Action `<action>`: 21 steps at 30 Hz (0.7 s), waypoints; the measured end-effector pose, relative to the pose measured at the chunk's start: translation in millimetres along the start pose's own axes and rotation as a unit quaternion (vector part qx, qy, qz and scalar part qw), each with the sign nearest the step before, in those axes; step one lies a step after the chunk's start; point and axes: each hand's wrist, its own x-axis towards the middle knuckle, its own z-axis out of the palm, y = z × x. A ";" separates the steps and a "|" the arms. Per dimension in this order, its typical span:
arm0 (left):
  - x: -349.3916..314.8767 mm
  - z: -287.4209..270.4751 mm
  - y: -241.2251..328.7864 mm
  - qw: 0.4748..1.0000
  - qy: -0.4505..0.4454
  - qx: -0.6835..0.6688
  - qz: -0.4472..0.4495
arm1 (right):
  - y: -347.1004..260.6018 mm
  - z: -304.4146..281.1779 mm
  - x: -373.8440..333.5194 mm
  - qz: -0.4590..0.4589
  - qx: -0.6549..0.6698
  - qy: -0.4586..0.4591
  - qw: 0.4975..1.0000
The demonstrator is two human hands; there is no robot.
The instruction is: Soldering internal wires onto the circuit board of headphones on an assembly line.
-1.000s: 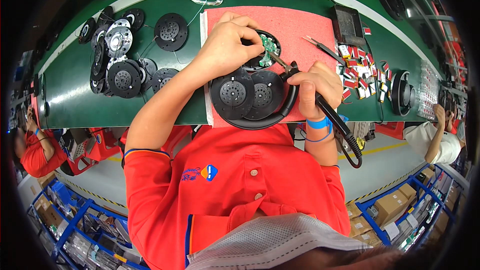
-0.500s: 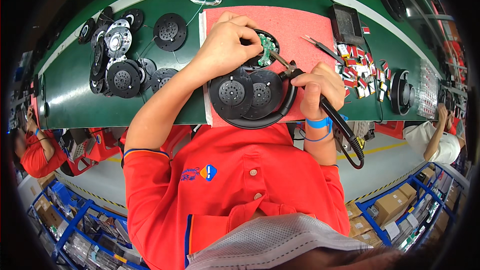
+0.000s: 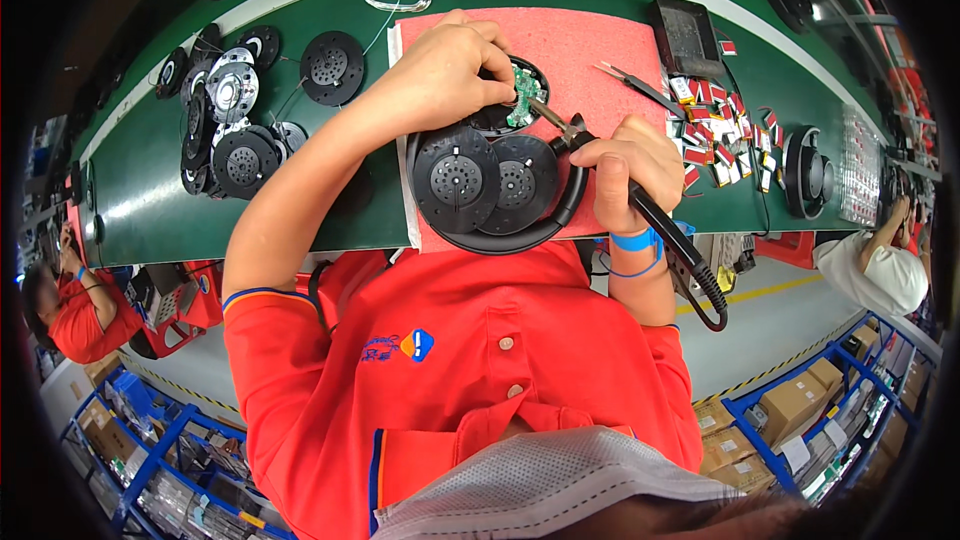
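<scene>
I can cross the pink mat (image 3: 590, 45) at its far-right corner; tweezers (image 3: 650, 93) and soldering iron (image 3: 660, 220) block its right edge.

A green circuit board (image 3: 524, 100) sits face up inside an open, round black ear cup (image 3: 488, 123), just off twelve o'clock from the centre of the view; the tip of a black-handled soldering iron (image 3: 660, 223) meets the board's right edge, though actual contact is too small to confirm; the iron slants away toward four o'clock. Below the cup, at its six o'clock, lie two flat black speaker discs with perforated centres, the left disc (image 3: 458, 178) partly overlapping the right disc (image 3: 517, 183); a black headband (image 3: 575, 192) curves around them from three o'clock through six.
</scene>
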 end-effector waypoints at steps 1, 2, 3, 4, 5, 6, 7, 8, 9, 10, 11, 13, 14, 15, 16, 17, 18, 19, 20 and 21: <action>1.4 -2.6 1.6 0.999 -0.036 0.019 -0.007 | -0.1 -0.1 0.1 0.001 0.000 -0.004 1.000; 2.4 -3.3 1.9 0.999 -0.037 0.020 -0.006 | -0.2 -0.2 0.3 0.001 0.001 -0.009 1.000; 3.2 -3.9 2.0 0.999 -0.040 0.029 0.000 | -0.7 -0.2 0.7 0.002 0.000 -0.008 1.000; 4.0 -4.5 2.1 0.998 -0.043 0.038 0.007 | -1.2 -0.1 1.0 0.003 0.002 -0.010 1.000; 4.6 -5.1 2.1 0.998 -0.044 0.038 0.007 | -1.4 0.0 1.3 0.003 0.004 -0.012 1.000; 5.3 -5.4 1.8 0.998 -0.048 0.046 0.014 | -0.9 0.2 1.4 0.004 0.003 -0.011 1.000; 5.9 -5.8 1.7 0.997 -0.052 0.053 0.022 | 0.1 0.5 1.6 0.000 0.004 -0.015 1.000; 6.6 -6.7 2.4 0.997 -0.053 0.053 0.022 | 0.6 0.8 1.6 -0.004 0.004 -0.018 1.000; 7.7 -7.8 3.3 0.996 -0.058 0.057 0.022 | 0.5 1.0 1.4 -0.003 0.003 -0.018 1.000; 8.4 -8.2 3.7 0.996 -0.064 0.061 0.021 | 0.4 1.4 1.3 -0.001 0.001 -0.018 1.000; 8.6 -7.9 3.3 0.996 -0.064 0.061 0.022 | 0.3 1.6 1.2 0.000 -0.001 -0.018 1.000; 8.3 -7.5 2.1 0.996 -0.055 0.060 0.038 | -0.3 1.7 2.3 0.002 0.000 -0.022 1.000; 8.5 -7.5 2.1 0.996 -0.055 0.060 0.038 | -0.5 1.7 2.7 0.004 0.000 -0.025 1.000; 9.1 -7.3 2.1 0.996 -0.054 0.061 0.037 | -0.3 1.9 2.5 0.004 0.000 -0.026 1.000; 9.5 -7.1 2.2 0.996 -0.053 0.062 0.035 | -0.1 2.0 2.2 0.004 -0.001 -0.026 1.000; 9.7 -6.7 2.2 0.996 -0.053 0.062 0.035 | 0.0 2.1 2.0 0.004 -0.002 -0.026 1.000; 9.7 -6.5 2.4 0.996 -0.052 0.067 0.037 | 0.1 2.3 2.2 0.004 -0.001 -0.027 1.000; 9.6 -6.3 2.4 0.995 -0.051 0.073 0.040 | 0.1 2.5 2.5 0.002 0.001 -0.028 1.000; 9.6 -5.8 1.7 0.995 -0.051 0.073 0.039 | 0.2 2.7 2.7 0.000 0.003 -0.029 1.000; 9.6 -5.1 0.7 0.995 -0.045 0.076 0.044 | 0.1 2.8 2.5 -0.001 0.003 -0.030 1.000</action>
